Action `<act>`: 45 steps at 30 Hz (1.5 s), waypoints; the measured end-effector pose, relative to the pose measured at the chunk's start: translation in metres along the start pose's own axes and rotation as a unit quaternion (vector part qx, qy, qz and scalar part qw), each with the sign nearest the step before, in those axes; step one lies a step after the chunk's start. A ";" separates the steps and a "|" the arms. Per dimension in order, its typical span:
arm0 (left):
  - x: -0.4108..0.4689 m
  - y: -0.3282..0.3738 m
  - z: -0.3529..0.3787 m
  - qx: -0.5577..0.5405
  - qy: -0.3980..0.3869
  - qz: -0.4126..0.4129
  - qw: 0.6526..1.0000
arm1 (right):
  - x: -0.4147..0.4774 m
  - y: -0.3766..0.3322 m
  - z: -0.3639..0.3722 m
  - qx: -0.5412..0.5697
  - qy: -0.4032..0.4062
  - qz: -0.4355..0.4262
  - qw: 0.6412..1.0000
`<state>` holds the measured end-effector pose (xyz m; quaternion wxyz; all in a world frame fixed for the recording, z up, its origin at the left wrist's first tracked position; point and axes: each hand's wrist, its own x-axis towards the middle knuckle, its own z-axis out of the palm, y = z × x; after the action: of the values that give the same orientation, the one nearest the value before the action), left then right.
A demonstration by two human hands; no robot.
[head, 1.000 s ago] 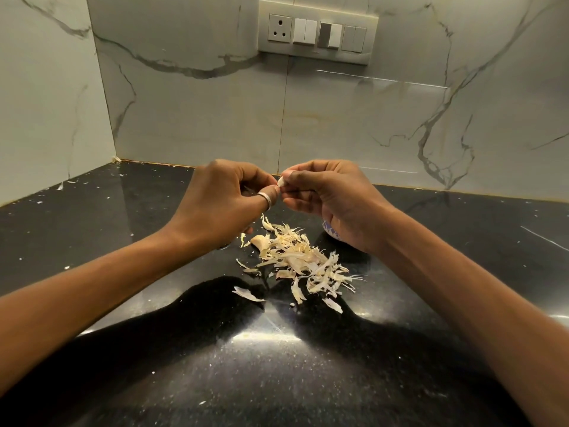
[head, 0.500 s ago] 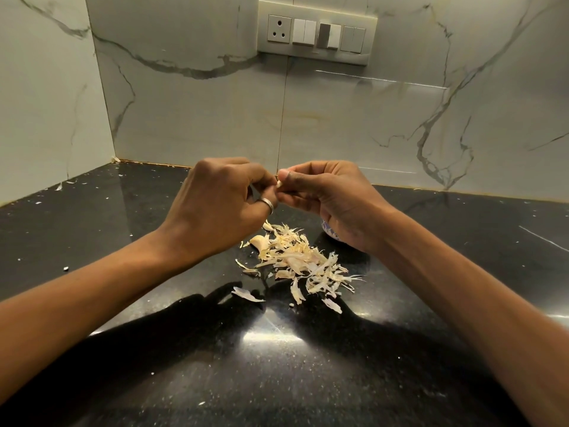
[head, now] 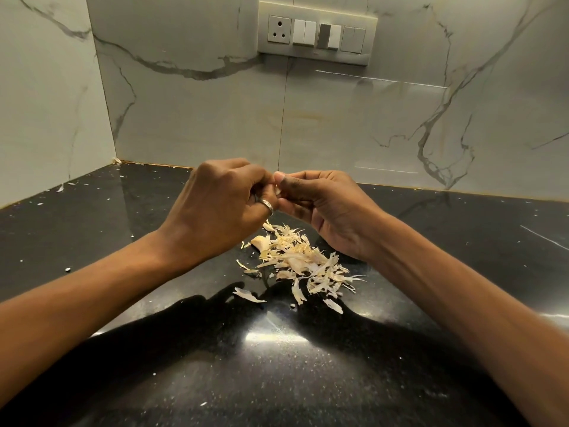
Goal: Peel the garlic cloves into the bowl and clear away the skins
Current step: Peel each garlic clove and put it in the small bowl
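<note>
Mid-peel, left hand (head: 221, 208) and right hand (head: 329, 208) pinch one small pale garlic clove (head: 278, 190), while papery cream skins (head: 303, 260) at centre frame await clearing from the glossy black surface (head: 308, 383).

I have two hands up over the one black counter (head: 92, 241): my left hand (head: 221, 204) and my right hand (head: 326, 208). Together they pinch one garlic clove (head: 278, 190), of which only a pale sliver shows. One ring (head: 266, 206) sits on my left hand. Below them lies one heap of skins (head: 304, 260), its scraps too many and too tangled to count. One loose clove (head: 260, 241) rests at the heap's far left edge. Two flakes lie apart on the near side: a left flake (head: 248, 294) and a right flake (head: 333, 305). On the far wall, one switch plate (head: 317, 57) carries one socket (head: 279, 29) and six rocker switches (head: 304, 33) in three pairs.
</note>
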<state>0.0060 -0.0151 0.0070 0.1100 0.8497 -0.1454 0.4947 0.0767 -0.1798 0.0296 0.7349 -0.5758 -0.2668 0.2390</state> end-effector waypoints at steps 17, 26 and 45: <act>0.007 0.002 -0.005 -0.035 0.025 -0.071 0.997 | -0.003 -0.010 -0.003 -0.018 -0.024 0.020 0.999; 0.011 0.000 -0.010 -0.019 0.055 -0.116 0.992 | 0.000 -0.012 -0.007 -0.032 -0.032 0.028 0.999; 0.003 -0.001 0.002 -0.218 -0.060 -0.231 0.946 | 0.005 -0.006 -0.011 -0.094 -0.019 -0.059 0.994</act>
<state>0.0089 -0.0154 0.0087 0.3948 0.8435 -0.0555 0.3599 0.0879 -0.1858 0.0334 0.6849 -0.6212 -0.3356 0.1798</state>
